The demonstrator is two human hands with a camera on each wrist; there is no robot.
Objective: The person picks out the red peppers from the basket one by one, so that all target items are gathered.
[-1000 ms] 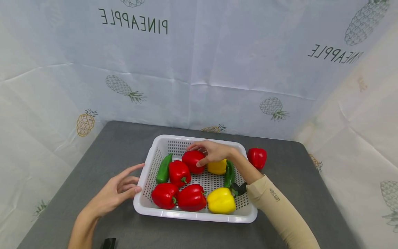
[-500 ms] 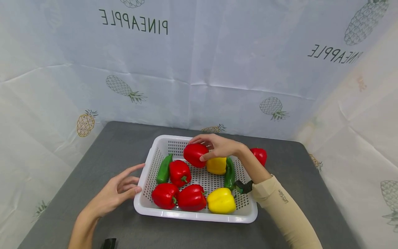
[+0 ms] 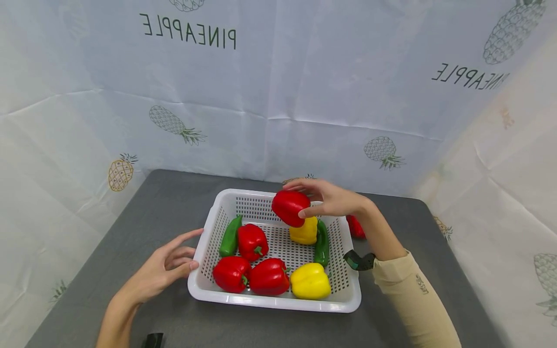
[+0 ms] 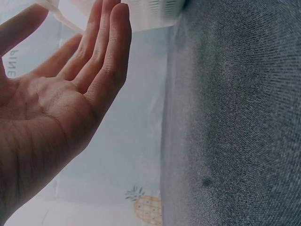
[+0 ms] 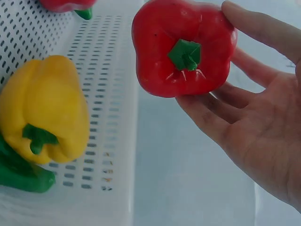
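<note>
In the head view, my right hand (image 3: 332,198) holds a red bell pepper (image 3: 290,208) above the back of a white plastic basket (image 3: 274,303). The right wrist view shows this red bell pepper (image 5: 186,47) stem outward, between thumb and fingers. My left hand (image 3: 167,266) touches the basket's left rim with its fingers spread and thumb apart; the left wrist view shows this hand (image 4: 70,94) holding nothing. Inside the basket lie red bell peppers (image 3: 269,277), a yellow bell pepper (image 3: 310,281), another yellow bell pepper (image 3: 303,232) at the back, and two long green peppers (image 3: 322,244).
Another red bell pepper (image 3: 356,227) lies on the grey table (image 3: 174,203) outside the basket's right side, partly hidden by my right arm. A pineapple-print curtain (image 3: 304,96) hangs behind the table. A small black object (image 3: 153,340) shows at the lower left edge.
My right hand has lifted the red bell pepper from the basket's back and carried it up and to the right. The left hand stays at the rim.
</note>
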